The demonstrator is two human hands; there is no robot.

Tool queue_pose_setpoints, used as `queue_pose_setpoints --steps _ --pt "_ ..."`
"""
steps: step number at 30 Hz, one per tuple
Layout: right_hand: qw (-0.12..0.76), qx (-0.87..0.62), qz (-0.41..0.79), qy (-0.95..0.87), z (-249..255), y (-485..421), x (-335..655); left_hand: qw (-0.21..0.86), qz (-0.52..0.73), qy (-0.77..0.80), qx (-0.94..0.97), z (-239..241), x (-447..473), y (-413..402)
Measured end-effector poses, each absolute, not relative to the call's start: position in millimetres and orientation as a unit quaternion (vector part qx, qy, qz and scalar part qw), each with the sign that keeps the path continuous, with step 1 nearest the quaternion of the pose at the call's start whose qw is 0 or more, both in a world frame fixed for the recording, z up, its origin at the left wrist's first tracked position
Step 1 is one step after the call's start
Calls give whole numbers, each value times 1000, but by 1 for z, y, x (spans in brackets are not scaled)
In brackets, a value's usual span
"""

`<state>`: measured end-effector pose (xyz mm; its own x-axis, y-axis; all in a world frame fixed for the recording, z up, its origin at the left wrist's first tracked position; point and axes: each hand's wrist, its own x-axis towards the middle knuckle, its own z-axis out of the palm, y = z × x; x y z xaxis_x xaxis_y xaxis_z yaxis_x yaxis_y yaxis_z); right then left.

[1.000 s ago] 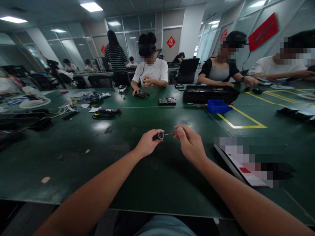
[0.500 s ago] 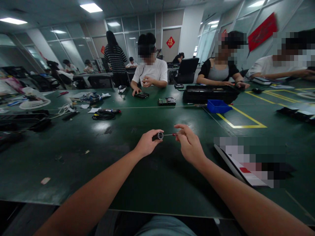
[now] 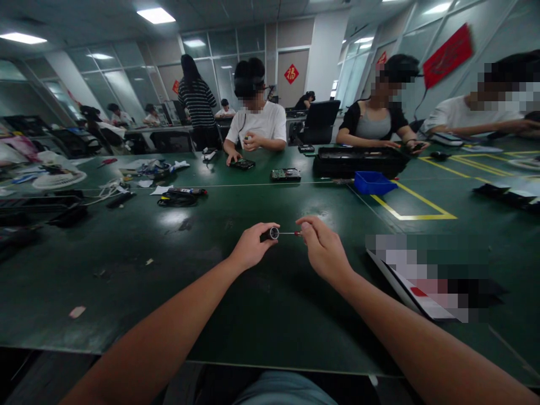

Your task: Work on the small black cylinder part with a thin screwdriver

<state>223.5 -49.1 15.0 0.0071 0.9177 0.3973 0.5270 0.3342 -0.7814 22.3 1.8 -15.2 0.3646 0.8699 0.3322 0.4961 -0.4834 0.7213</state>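
Observation:
Between the thumb and fingers of my left hand is a small black cylinder with a pale ring at its round end, which faces me. My right hand is closed on the red handle of a screwdriver. Its thin metal shaft points left, and the tip meets the side of the cylinder. Most of the handle is hidden by my right fingers. Both hands are held above the green table.
A printed booklet or box, partly blurred, lies right of my right forearm. Farther off are a blue tray, a long black housing, a hard drive and a cable bundle. A co-worker sits opposite.
My right fingers have curled in around the screwdriver handle, with the index finger lower than before. The left hand and the cylinder have hardly moved.

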Motion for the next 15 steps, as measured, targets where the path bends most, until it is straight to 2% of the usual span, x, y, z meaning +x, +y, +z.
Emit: queue_pose_setpoints --steps 6,12,15 --pt "563 -498 266 -603 7 -42 222 252 358 439 784 -16 22 2" --pt "650 -453 400 -461 -3 -27 221 237 360 414 801 -7 24 -2" --pt "665 -444 470 -374 -6 -22 222 216 347 402 820 -1 23 -2"
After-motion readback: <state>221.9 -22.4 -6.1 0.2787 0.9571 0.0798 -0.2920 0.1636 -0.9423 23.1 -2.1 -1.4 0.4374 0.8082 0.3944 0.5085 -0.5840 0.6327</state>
